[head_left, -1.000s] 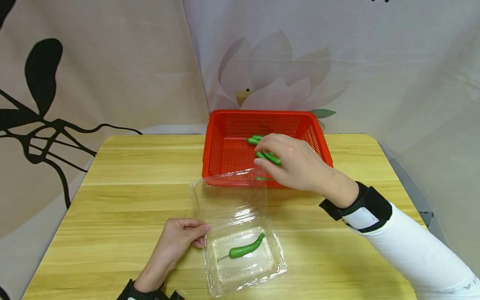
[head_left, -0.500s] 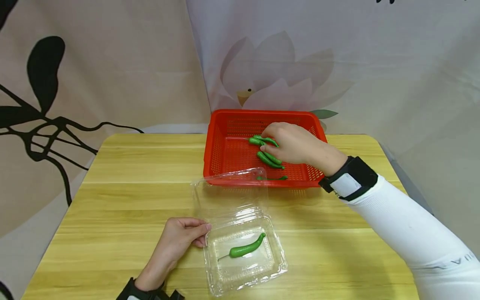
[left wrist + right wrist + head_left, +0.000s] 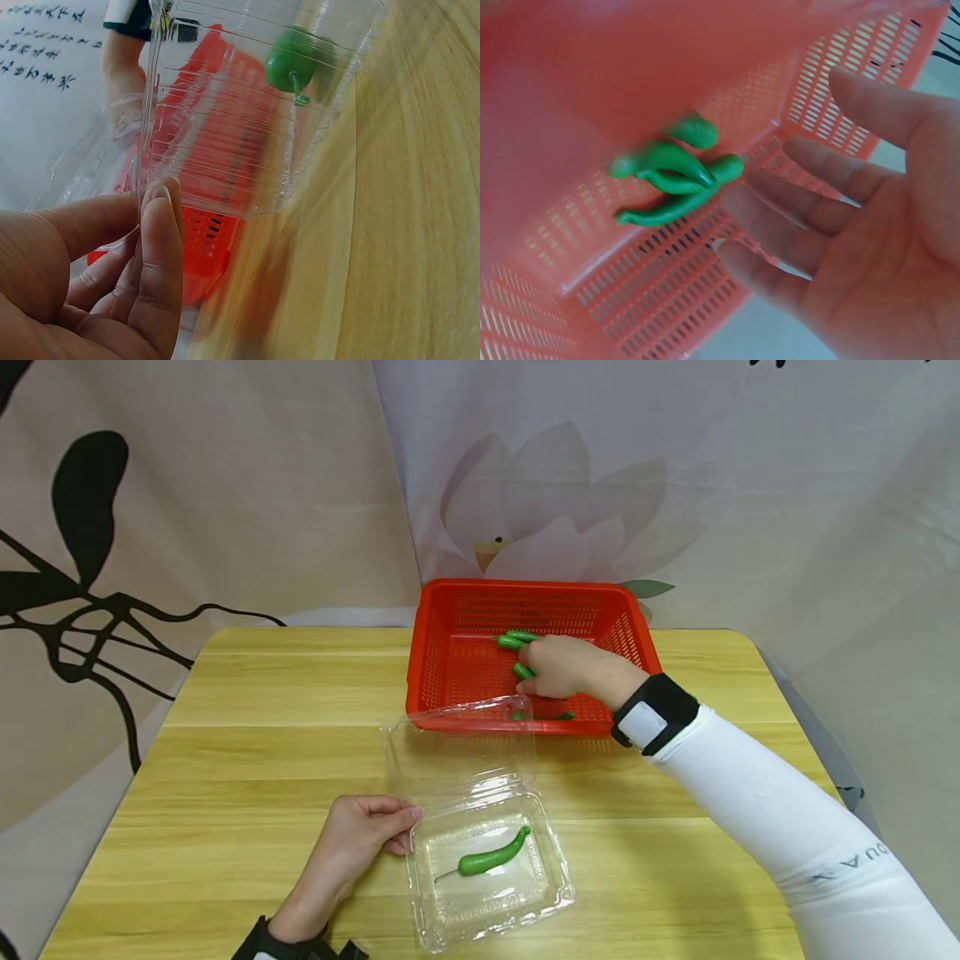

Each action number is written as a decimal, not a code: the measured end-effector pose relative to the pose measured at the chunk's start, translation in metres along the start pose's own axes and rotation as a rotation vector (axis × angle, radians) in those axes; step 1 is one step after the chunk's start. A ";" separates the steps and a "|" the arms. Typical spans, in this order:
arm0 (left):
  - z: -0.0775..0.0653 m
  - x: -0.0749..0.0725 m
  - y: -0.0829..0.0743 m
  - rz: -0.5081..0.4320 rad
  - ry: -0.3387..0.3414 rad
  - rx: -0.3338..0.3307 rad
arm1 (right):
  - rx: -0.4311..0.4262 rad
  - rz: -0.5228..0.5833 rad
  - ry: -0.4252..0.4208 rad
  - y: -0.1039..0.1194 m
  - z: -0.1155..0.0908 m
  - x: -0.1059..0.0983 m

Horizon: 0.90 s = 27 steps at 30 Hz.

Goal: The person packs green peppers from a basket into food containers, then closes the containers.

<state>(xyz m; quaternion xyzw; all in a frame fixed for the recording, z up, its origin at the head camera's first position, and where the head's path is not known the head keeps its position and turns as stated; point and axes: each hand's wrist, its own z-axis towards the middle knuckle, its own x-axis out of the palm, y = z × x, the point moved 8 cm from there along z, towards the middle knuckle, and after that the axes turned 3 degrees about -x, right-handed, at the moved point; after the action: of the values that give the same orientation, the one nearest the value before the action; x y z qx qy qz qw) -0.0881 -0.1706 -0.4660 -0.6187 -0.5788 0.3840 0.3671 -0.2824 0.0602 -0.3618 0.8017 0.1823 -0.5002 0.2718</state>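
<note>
A clear plastic clamshell box [image 3: 450, 935] lies with its lid up on the table, one green chili pepper [image 3: 491, 858] inside it. My left hand [image 3: 363, 835] pinches the box's left rim near the hinge between thumb and fingers, as the left wrist view also shows. Behind the box is a red plastic basket [image 3: 442, 610] holding several green peppers [image 3: 512, 642]. Inside the basket, my right hand [image 3: 573, 667] is low over the peppers and partly hides them. In the right wrist view its fingers [image 3: 840, 161] are spread, beside a cluster of peppers [image 3: 679, 169].
The raised transparent lid [image 3: 461, 752] overlaps the basket's front edge in the head view. Both stand on a wood-grain table [image 3: 285, 727]. A printed cloth [image 3: 300, 485] hangs behind the table.
My right hand first reached farther into the basket, then came down lower over the peppers. The left hand and the box have stayed in place.
</note>
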 end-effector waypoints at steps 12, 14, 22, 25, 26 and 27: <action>0.000 0.001 0.000 -0.003 0.000 -0.001 | 0.034 0.049 0.158 -0.008 0.012 0.036; 0.000 0.001 -0.001 -0.004 0.001 -0.001 | 0.040 0.044 0.164 -0.008 0.012 0.040; 0.000 0.000 0.000 -0.005 -0.008 -0.014 | 0.073 0.059 0.211 -0.007 0.015 0.055; 0.000 -0.001 -0.001 -0.003 -0.011 -0.014 | 0.066 0.047 0.214 -0.007 0.017 0.058; 0.000 -0.001 0.000 -0.004 -0.010 -0.014 | 0.063 0.044 0.211 -0.007 0.018 0.058; 0.000 -0.001 0.000 -0.004 -0.009 -0.013 | 0.063 0.045 0.208 -0.007 0.019 0.059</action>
<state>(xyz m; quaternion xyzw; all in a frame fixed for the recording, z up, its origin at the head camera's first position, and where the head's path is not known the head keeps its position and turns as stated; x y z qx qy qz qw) -0.0879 -0.1711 -0.4655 -0.6181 -0.5843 0.3822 0.3612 -0.2740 0.0554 -0.4232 0.8613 0.1757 -0.4134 0.2374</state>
